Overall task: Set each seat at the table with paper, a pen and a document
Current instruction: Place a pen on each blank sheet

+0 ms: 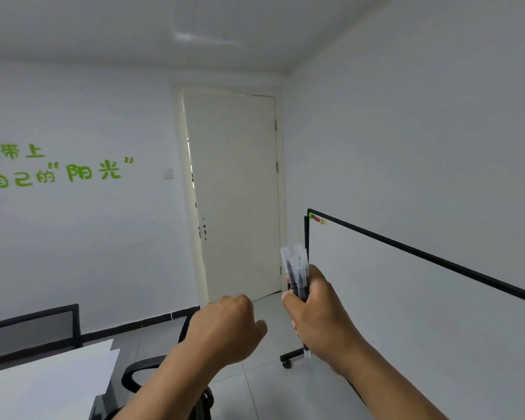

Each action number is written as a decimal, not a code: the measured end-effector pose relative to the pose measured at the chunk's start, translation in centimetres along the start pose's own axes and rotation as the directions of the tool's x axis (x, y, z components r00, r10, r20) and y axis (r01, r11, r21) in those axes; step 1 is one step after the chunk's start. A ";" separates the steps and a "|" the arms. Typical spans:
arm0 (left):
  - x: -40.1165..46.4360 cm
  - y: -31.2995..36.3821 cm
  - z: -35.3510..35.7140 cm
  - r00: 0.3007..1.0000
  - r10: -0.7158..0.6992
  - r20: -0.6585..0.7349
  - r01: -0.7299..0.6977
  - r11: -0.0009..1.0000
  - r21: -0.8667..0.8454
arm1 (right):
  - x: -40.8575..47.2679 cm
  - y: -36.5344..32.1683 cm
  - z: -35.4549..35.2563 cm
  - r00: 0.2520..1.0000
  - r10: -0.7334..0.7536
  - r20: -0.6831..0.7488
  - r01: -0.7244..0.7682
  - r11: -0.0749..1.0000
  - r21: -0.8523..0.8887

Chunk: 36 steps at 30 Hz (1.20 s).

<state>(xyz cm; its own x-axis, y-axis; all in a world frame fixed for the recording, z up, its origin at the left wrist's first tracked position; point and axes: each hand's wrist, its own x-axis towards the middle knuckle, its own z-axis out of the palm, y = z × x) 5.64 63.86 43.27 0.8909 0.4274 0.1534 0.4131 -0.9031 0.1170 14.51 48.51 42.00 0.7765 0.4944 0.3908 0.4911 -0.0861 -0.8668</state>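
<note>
Both hands are raised mid-air: the right hand (pixel 319 310) has its fingers wrapped round a bundle of clear-capped black pens (pixel 296 272), the left hand (pixel 228 328) curled, holding nothing. White paper sheets (pixel 47 380) lie on the counter lower left, beside a black mesh chair (pixel 32 328); a black-framed whiteboard (pixel 406 286) stands right.

Both forearms are bare as far as they can be seen, with no sleeve edge showing on either. The left hand (pixel 225 325) and right hand (pixel 319 310) wear no gloves. No ring, watch or band shows on the fingers or wrists. The nails on the right hand look short and plain.
</note>
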 end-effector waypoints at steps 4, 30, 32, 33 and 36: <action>5.6 -0.6 2.0 0.998 -0.066 0.026 0.066 0.998 0.000 | 5.8 3.2 0.2 1.000 -0.010 0.026 0.011 1.000 -0.010; 41.3 -15.4 8.2 0.850 -0.527 0.026 0.527 0.847 -0.069 | 46.0 16.3 13.9 0.899 -0.166 0.405 0.091 0.976 0.196; 43.7 -17.3 8.5 0.846 -0.532 0.027 0.533 0.844 -0.067 | 48.5 16.6 15.7 0.893 -0.159 0.420 0.094 0.981 0.171; 45.3 -18.6 8.6 0.845 -0.534 0.031 0.535 0.842 -0.070 | 50.2 16.8 17.0 0.891 -0.160 0.426 0.097 0.981 0.166; 48.9 -21.2 8.3 0.842 -0.540 0.027 0.540 0.840 -0.056 | 54.0 17.1 19.9 0.875 -0.160 0.457 0.095 0.982 0.161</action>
<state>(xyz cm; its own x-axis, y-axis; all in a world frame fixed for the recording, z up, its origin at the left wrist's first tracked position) 42.03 103.56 40.10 0.5320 0.8459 0.0392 0.8176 -0.5251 0.2362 57.00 90.96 42.13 0.4210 0.8413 0.3389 0.4928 0.1015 -0.8642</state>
